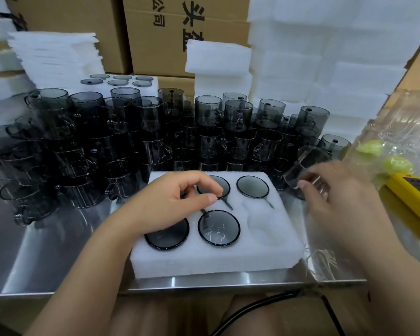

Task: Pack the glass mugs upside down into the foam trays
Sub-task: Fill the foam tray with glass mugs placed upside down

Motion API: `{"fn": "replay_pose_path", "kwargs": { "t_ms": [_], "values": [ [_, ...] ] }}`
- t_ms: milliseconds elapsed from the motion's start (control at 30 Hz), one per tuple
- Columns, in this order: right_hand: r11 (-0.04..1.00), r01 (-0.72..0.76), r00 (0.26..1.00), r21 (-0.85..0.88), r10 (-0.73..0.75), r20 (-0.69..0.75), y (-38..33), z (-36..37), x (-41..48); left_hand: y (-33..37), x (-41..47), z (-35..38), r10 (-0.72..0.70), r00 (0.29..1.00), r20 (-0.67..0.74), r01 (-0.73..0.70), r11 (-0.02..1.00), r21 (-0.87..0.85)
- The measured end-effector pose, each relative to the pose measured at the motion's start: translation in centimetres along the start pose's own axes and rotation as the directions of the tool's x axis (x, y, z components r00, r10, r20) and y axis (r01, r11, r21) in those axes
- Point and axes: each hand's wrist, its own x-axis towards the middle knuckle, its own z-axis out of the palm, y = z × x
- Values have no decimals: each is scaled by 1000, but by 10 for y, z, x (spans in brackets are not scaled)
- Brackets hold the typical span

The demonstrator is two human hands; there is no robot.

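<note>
The steel desk (58, 251) filled most of my view, and behind the work a crowd of loose mugs (121, 132) of dark glass stood stacked, several high. Nearer to me lay the foam tray (204, 260), its long side running left to right, with two rows of three pockets. I could count four mug bases sunk in it, bottoms up: back middle, back right, front left and front middle.

The left hand (170, 202) lay over the back left corner of the tray, fingers curled, thumb and forefinger close to the rim of the back middle mug (224, 184). I could not tell whether they pinched anything or merely rested there. The right hand (330, 195) hovered just off the tray's right edge, its fingers closed round one mug (303, 166), which was tilted and blurred.

What mattered was the empty pocket (264, 221) at the front right. It lay toward me and to the left of the held mug, plainly on the right hand's side, so I judged that hand would bring it down there (mouth first, handle toward the slot cut in the foam).

The back left pocket was hidden under the left hand, with only a dark sliver showing. The held mug's handle and mouth I could not make out.
</note>
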Motion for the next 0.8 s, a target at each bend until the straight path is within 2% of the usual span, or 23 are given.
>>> {"fn": "replay_pose_path", "kwargs": {
  "t_ms": [167, 267, 333, 467, 533, 700, 800],
  "values": [
    [972, 200, 973, 126, -183, -139, -29, -1, 18, 2, 1, 0, -41, 999, -22, 41, 999, -32],
    [916, 297, 950, 270, -254, -183, -47, 14, 28, 4, 2, 0, -57, 998, -38, 56, 998, -35],
    [866, 347, 937, 359, -301, -178, -55, 29, 29, 5, 3, 0, -62, 997, -47, 59, 997, -55],
    [823, 395, 912, 407, -405, -67, -57, 57, 23, 7, 3, 0, -62, 994, -89, 58, 997, -49],
    [818, 422, 905, 391, -404, -132, -54, 60, 22, 7, 4, 1, -87, 989, -116, 85, 996, -22],
    [818, 463, 880, 342, -378, -286, -55, 59, 21, 14, 15, -1, -158, 957, -244, 129, 983, -131],
    [811, 476, 864, 339, -360, -353, -56, 58, 21, 30, 34, -6, -211, 945, -252, 166, 968, -186]
  ]
}}
